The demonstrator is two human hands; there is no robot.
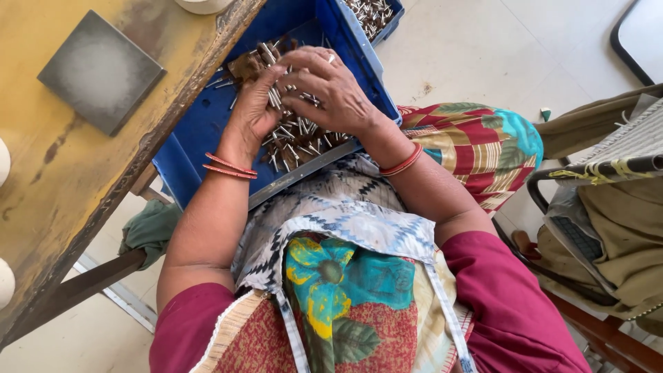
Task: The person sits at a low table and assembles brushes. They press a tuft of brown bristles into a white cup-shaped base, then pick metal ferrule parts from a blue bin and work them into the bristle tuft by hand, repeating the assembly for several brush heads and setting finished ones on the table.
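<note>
A blue plastic crate (207, 124) rests on my lap, tucked under the table edge. It holds a heap of several small metal pins with brown ends (297, 141). My left hand (255, 103) and my right hand (331, 86) meet over the heap, fingers curled around a bunch of the pins. Red bangles sit on both wrists.
A worn yellow wooden table (62, 173) stands at the left with a grey square block (100, 69) on it. A second blue crate of metal parts (373, 14) lies beyond the first. A chair draped with olive cloth (615, 207) is at the right.
</note>
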